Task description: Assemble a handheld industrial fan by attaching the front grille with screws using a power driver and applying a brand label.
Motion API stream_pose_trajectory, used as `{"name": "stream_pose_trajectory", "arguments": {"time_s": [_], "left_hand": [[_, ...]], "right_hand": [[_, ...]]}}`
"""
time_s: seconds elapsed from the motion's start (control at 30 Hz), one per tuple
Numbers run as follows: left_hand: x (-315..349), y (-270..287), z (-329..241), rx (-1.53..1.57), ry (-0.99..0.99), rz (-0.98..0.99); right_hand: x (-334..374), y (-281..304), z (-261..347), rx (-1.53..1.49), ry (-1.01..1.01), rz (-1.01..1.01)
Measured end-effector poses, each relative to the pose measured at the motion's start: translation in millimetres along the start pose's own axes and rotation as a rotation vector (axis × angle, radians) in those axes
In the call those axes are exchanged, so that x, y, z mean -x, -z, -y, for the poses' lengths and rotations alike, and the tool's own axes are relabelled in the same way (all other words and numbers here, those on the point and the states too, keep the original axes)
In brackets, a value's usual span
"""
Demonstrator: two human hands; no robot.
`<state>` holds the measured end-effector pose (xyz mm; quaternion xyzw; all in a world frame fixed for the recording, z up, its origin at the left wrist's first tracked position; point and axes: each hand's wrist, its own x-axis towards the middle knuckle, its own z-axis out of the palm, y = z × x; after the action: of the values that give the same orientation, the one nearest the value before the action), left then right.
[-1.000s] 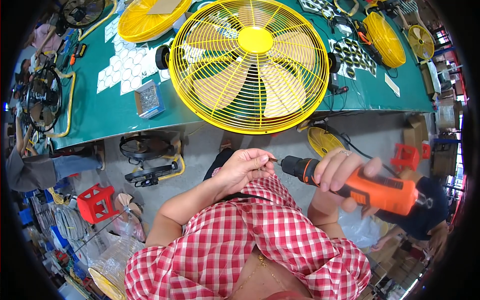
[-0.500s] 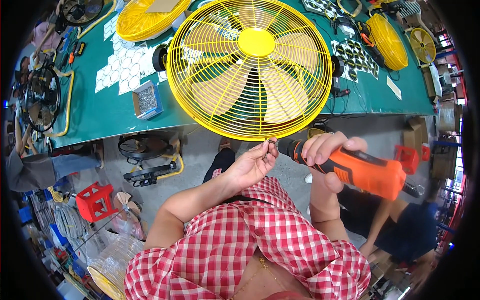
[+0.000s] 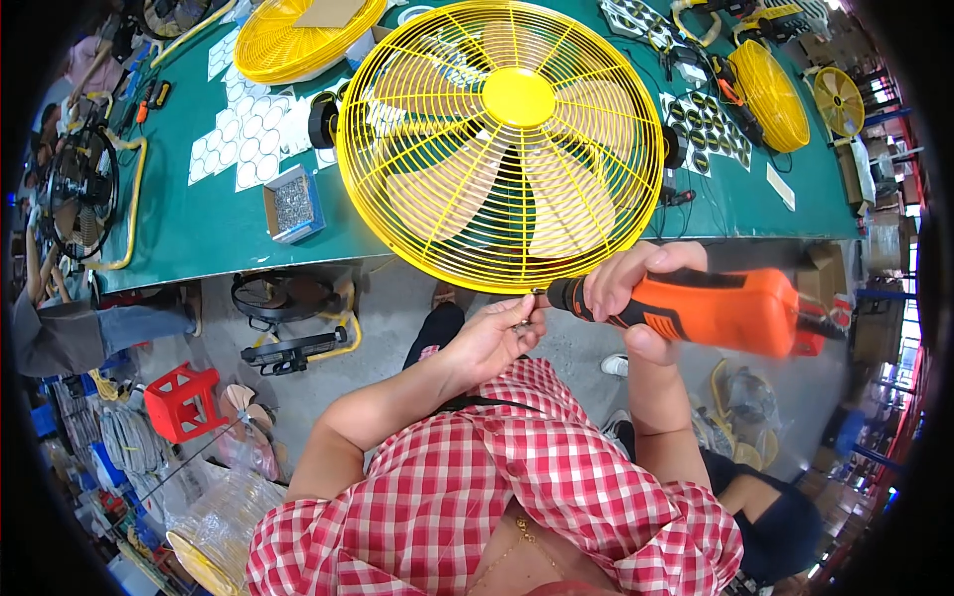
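Note:
A large yellow wire-caged fan point(image 3: 519, 96) with pale blades stands at the table's front edge, facing me. Wrapped round an orange and black cordless screwdriver point(image 3: 720, 306), my right hand point(image 3: 636, 288) holds it nearly level, its tip pointing left at the bottom rim of the cage. My left hand point(image 3: 502, 336) is closed just below that rim, thumb and fingertips beside the driver's tip. Small metal pieces that look like screws point(image 3: 522, 324) show between its fingers. Fingers partly hide the spot where the tip meets the rim.
On the green table point(image 3: 214, 233) are an open box of small screws point(image 3: 293, 204), sheets of round stickers point(image 3: 253, 139) and more yellow cages point(image 3: 298, 40). A red stool point(image 3: 182, 402) stands at lower left. A black fan point(image 3: 283, 298) sits under the table; another person is at lower right.
The screwdriver has swung to a more level angle, its back end rising. My left hand has shifted slightly left and down. The fan sits slightly lower in view.

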<state>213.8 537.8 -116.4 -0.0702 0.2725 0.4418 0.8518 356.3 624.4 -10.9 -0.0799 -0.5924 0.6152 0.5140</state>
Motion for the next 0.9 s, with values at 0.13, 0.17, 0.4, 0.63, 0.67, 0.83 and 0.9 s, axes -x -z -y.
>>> {"name": "stream_pose_trajectory", "arguments": {"time_s": [0.13,0.17,0.4,0.63,0.67,0.83,0.9], "left_hand": [[-1.7,26.3,-0.8,-0.450,-0.154,-0.129],[-1.7,28.7,-0.4,-0.454,-0.156,-0.126],[3.2,13.2,-0.9,-0.410,-0.284,-0.234],[1.1,10.4,-0.5,-0.349,-0.343,-0.251],[1.3,9.9,0.4,-0.308,-0.356,-0.276],[-5.2,16.5,0.6,-0.201,-0.310,-0.287],[-5.1,16.8,2.6,-0.200,-0.365,-0.281]], "right_hand": [[-9.2,1.4,-7.6,-0.031,-0.016,0.077],[-10.6,0.6,-8.3,-0.050,-0.048,0.098],[-25.9,-5.3,-9.0,0.123,-0.251,0.278],[-33.1,-8.9,-30.5,0.242,-0.055,0.424],[-41.5,-11.5,-25.1,0.299,-0.034,0.477],[-55.9,-19.0,-24.9,0.170,-0.167,0.571],[-50.3,-12.5,-30.3,0.161,-0.272,0.639]]}}
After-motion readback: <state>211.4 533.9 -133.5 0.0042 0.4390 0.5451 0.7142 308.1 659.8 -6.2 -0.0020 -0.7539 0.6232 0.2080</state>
